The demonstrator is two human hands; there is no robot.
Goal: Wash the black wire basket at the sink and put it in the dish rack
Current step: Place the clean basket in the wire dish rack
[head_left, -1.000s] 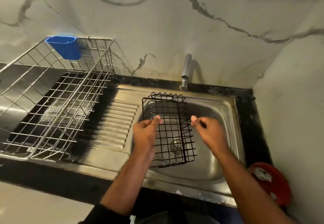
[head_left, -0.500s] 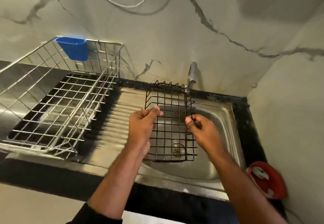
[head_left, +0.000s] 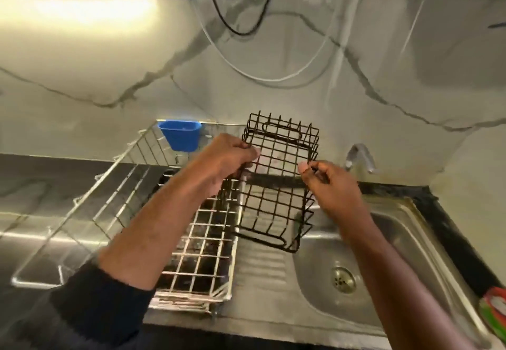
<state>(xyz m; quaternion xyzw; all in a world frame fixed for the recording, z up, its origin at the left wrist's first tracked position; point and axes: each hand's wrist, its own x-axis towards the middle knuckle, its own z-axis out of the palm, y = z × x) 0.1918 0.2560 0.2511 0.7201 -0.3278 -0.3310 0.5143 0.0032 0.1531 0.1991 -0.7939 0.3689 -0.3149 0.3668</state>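
the black wire basket (head_left: 279, 182) is held in the air between both hands, above the ribbed drainboard (head_left: 260, 270) where the sink (head_left: 410, 243) meets the dish rack (head_left: 109, 193). its long axis runs roughly up and down in the view, tilted a little, with the open mouth turned toward the right and away. the left hand (head_left: 224, 161) grips the basket's left edge near the top, its fingers (head_left: 247, 155) curled round the wire and clamped there. the right hand (head_left: 325, 180) pinches the right edge at about the same height, thumb and fingers closed on a thin wire.

the coming move is judged to be the placing, and it turns on one relation: the rack lies to the left of and below the basket, so the left hand is the nearer one, with its forearm already crossing above the rack's right part. the basket's lower end hangs just beside the rack's right wall, above it, not touching so far as can be seen.

much of the rack's floor is hidden under the left forearm. whether the basket is wet cannot be made out, and the frame is softened by blur. the tap (head_left: 358, 155) is smeared, and no water is seen running. a blue cup (head_left: 180, 135) is hung at the rack's far rim. a red and green object (head_left: 492, 314) is cut off at the right edge and cannot be identified.
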